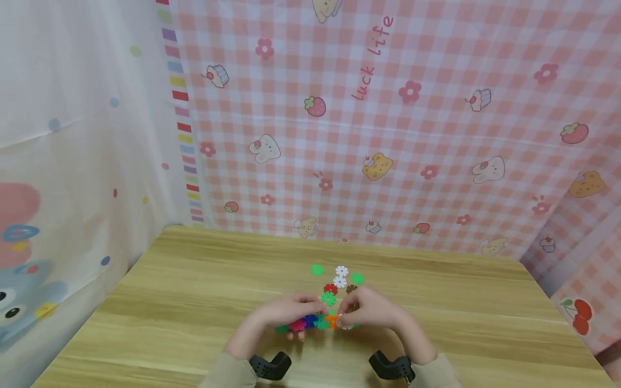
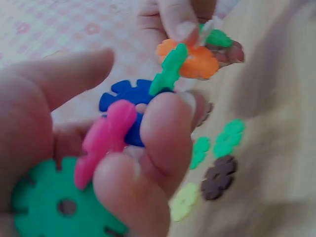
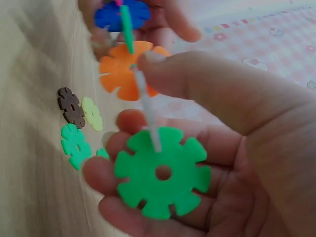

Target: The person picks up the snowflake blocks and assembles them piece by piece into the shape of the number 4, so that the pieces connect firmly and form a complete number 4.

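Note:
A chain of slotted plastic snowflake discs runs between both hands above the table. In the left wrist view it goes from a green disc [image 2: 44,190] through a pink disc [image 2: 103,140] and a blue disc [image 2: 121,96] to another green one and an orange disc [image 2: 202,64]. Beyond the orange, a white disc [image 3: 150,116], seen edge-on, joins a bright green end disc [image 3: 185,195]. The left hand [image 1: 293,309] holds the chain's left part, fingers curled around the pink and blue discs. With thumb on the orange disc, the right hand [image 1: 373,310] grips the other end, its fingers behind the green disc.
Loose discs lie on the wooden table [image 1: 194,291] beyond the hands: two white discs [image 1: 340,276], a red disc [image 1: 330,289], several green discs [image 1: 317,269], a brown disc [image 3: 71,107] and a yellow disc [image 3: 92,113]. Behind the table hangs a checked cloth [image 1: 301,172].

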### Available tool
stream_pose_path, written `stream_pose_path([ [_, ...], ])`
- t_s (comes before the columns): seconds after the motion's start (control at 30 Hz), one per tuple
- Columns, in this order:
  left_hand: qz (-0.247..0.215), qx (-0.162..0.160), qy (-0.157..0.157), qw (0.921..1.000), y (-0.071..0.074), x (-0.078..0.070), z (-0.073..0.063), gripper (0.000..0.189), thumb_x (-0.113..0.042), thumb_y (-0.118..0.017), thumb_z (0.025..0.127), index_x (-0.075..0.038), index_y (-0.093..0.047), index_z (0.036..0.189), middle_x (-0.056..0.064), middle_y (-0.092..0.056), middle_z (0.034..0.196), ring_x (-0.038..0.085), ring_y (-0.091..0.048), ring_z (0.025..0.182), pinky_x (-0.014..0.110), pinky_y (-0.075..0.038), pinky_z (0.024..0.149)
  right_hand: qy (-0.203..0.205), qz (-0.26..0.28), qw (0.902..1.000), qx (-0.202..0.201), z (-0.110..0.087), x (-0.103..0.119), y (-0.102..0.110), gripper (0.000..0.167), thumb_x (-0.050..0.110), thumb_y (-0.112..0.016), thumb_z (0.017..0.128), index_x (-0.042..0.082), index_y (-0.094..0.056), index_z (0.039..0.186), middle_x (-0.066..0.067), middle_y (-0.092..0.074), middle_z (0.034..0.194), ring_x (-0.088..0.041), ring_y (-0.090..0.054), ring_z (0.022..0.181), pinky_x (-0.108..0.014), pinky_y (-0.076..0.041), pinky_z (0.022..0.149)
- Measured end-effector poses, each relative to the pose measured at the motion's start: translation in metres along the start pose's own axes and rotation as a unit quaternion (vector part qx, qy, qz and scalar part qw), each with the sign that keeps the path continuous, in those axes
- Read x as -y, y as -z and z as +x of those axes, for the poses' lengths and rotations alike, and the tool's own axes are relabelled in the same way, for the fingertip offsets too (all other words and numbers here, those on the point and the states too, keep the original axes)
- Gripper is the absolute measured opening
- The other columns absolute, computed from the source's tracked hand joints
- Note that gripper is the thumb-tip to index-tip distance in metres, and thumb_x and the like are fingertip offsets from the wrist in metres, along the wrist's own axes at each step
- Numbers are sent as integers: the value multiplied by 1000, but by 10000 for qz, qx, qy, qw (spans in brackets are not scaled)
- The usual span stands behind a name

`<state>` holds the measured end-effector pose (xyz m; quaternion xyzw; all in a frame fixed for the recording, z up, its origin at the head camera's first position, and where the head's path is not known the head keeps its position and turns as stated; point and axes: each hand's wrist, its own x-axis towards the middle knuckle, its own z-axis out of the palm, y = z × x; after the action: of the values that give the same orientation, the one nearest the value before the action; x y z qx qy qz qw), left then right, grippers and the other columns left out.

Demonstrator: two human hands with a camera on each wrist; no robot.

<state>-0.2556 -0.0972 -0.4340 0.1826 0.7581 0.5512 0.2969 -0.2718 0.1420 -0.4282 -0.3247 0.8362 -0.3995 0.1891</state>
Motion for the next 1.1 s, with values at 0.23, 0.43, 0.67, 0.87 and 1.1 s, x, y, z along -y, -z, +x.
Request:
stream_pose_path([
  [0.23, -584, -901, -411, 9934, 18, -4, -3, 58, -46, -38, 103, 5, -53, 126, 20, -63, 115, 17, -62, 62, 22, -50, 49, -72, 345, 9987, -358, 4, -5, -2, 10, 17, -70, 86, 8, -74, 84, 2, -66, 76, -9, -55, 65, -23, -49, 59],
  [0.43, -887, -1159, -765, 9863, 24, -7, -5, 63, -46, -33, 104, 9, -51, 128, 20, -63, 113, 18, -63, 71, 28, -56, 61, -156, 575, 9954, -748, 5, -7, -7, 12, 15, -68, 88, 4, -73, 90, -2, -66, 77, -14, -59, 69, -25, -50, 62],
  [0.67, -1072, -1259, -753, 9833, 25, -7, -6, 64, -48, -36, 103, 9, -51, 127, 22, -63, 110, 15, -61, 69, 31, -56, 64, -162, 1175, 9885, -942, 10, -5, -11, 18, 12, -67, 89, -2, -71, 100, -8, -70, 87, -31, -66, 79, -29, -56, 67],
  [0.87, -1212, -1444, -807, 9788, 26, -7, -6, 65, -48, -35, 103, 10, -48, 130, 16, -63, 109, 16, -61, 69, 31, -56, 64, -170, 1703, 9800, -1010, 12, -4, -12, 19, 10, -64, 92, -6, -71, 100, -12, -69, 85, -27, -66, 74, -35, -57, 69],
  [1.1, -1216, -1668, -856, 9747, 27, -9, -7, 59, -44, -32, 105, 6, -47, 133, 23, -61, 115, 17, -63, 70, 30, -56, 60, -323, 2257, 9635, -1401, 13, -6, -17, 22, 9, -60, 94, -10, -66, 103, -14, -68, 83, -19, -65, 69, -32, -57, 64],
])
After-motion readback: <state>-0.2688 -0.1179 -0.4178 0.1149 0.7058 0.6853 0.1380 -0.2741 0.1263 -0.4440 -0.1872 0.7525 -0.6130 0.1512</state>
